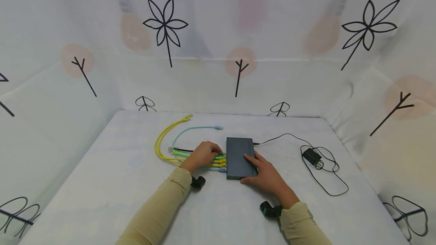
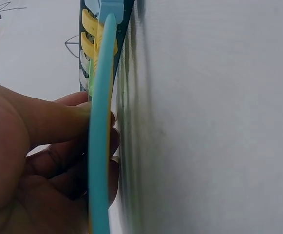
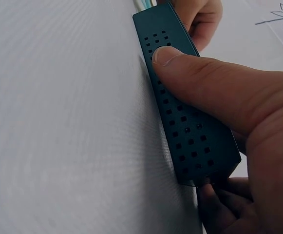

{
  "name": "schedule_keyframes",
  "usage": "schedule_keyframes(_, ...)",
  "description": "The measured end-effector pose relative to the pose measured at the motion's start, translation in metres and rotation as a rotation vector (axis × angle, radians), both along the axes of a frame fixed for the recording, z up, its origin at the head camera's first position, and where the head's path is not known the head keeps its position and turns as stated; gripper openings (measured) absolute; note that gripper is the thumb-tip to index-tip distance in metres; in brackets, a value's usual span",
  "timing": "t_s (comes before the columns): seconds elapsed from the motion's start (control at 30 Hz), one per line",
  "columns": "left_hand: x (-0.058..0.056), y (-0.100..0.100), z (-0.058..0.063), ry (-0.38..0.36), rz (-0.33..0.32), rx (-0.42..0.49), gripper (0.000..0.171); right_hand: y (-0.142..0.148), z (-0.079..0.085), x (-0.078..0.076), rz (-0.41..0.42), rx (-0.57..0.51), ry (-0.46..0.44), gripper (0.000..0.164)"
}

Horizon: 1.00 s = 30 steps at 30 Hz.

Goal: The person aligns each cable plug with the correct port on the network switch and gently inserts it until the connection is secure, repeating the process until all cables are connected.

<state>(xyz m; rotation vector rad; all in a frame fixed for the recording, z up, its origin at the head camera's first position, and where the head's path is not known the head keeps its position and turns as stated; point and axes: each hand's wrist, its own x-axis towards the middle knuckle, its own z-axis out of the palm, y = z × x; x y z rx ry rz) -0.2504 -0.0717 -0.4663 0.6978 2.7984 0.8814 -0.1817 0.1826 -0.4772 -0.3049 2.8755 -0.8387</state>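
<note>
A flat dark grey network switch (image 1: 238, 158) lies on the white table with network cables along its left side. My right hand (image 1: 269, 175) grips it, thumb on the perforated near side wall (image 3: 184, 119) and fingers on its top and right edge. At the port side, my left hand (image 1: 203, 155) pinches a black network cable (image 1: 184, 149) close to the switch; the fingers hide its plug. Just nearer to me, a green cable (image 1: 178, 153), yellow cables (image 1: 159, 139) and a light blue plug (image 2: 111, 10) sit at the ports.
The loose ends of the yellow cables and a light blue cable (image 1: 201, 127) lie beyond the left hand. A black power adapter (image 1: 311, 156) with a looped cord rests at the right, its cord reaching the switch's far right corner. Patterned white cloth walls surround the table.
</note>
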Motion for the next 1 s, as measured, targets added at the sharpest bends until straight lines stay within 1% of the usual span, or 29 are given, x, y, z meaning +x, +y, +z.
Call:
schedule_keyframes(0.2,-0.0025,0.0016,-0.0007,-0.030,0.002,-0.008,0.025,0.0008,0.0001,-0.0003,0.009,0.009,0.003,0.093)
schedule_keyframes(0.47,-0.0055,0.0023,-0.0001,-0.026,-0.031,-0.010,0.025,0.0012,0.0000,-0.0007,0.017,-0.026,-0.016,0.093)
schedule_keyframes(0.63,-0.0045,0.0010,0.0010,-0.034,-0.036,0.001,0.026,0.0005,0.0010,0.0002,0.023,-0.027,-0.012,0.093)
schedule_keyframes(0.73,-0.0047,0.0011,0.0004,-0.024,-0.040,0.007,0.026,0.0006,0.0006,-0.0003,0.019,-0.026,-0.010,0.093)
schedule_keyframes(0.87,-0.0053,0.0015,-0.0019,-0.011,-0.034,0.004,0.026,0.0009,-0.0004,-0.0004,0.011,-0.030,-0.018,0.094)
schedule_keyframes(1.0,-0.0042,0.0020,-0.0041,-0.019,-0.012,0.010,0.025,0.0019,-0.0028,0.0002,0.006,-0.032,-0.023,0.094)
